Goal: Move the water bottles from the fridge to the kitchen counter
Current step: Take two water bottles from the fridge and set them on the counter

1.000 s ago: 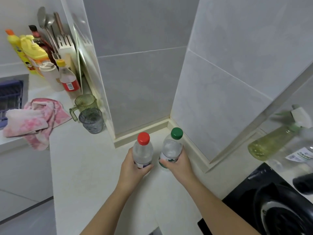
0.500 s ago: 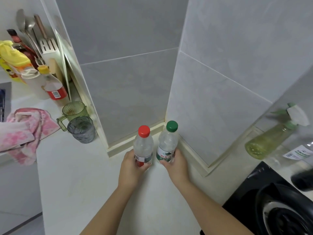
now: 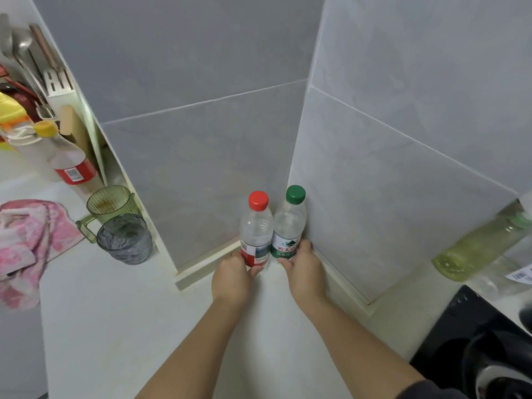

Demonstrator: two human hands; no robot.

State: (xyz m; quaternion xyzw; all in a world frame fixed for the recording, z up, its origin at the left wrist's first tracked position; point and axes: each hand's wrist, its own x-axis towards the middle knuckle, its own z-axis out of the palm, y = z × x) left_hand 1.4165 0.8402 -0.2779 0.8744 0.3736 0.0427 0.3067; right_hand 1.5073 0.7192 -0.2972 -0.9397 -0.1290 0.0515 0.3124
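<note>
Head view, read left to right, with every place given from the tiled wall corner (image 3: pixel 305 116). Far left of the corner, a pink cloth (image 3: pixel 26 246) lies crumpled at the counter's edge. Behind it stands a yellow-capped bottle (image 3: pixel 72 162) with a red label. Nearer the corner, a green handled cup (image 3: pixel 110 204) and a grey glass tumbler (image 3: pixel 123 239) stand touching each other against the wall's left end.

The left hand (image 3: pixel 231 279) reaches toward the corner. Its fingers and thumb are curled round the base of the red-capped water bottle (image 3: pixel 256 231). That bottle stands upright on the white counter (image 3: pixel 115 326) just left of the corner, long axis vertical, cap pointing up. Touching its side, tucked right into the corner, the green-capped water bottle (image 3: pixel 289 226) also stands upright with its cap up. The right hand (image 3: pixel 305 272) wraps round its lower label.

Well right of the corner, a spray bottle (image 3: pixel 472 251) of yellow-green liquid appears blurred. A black stove (image 3: pixel 460 341) sits at the lower right.
</note>
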